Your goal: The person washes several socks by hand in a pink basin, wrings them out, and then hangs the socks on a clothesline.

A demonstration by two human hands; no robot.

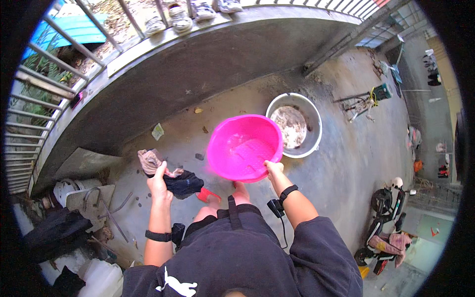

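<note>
My left hand [159, 185] is closed around a bunch of wet-looking cloth: a pinkish-brown piece [149, 160] sticks out above it and a black piece [184, 185] hangs to its right. With my right hand [274, 170] I grip the near right rim of a bright pink plastic basin [245, 148], whose inside faces the camera; a little clear water seems to lie in it. Behind and to the right of it, a round metal tub [314, 111] with a dirt-stained bottom stands on the concrete floor, partly covered by the pink basin in this view.
A low wall [222, 59] with metal railings and several shoes [180, 18] curves along the far side. At left lie a board [100, 200], bent metal tubing and dark cloth. A metal frame [358, 104] stands at upper right, a motor scooter [378, 226] at lower right.
</note>
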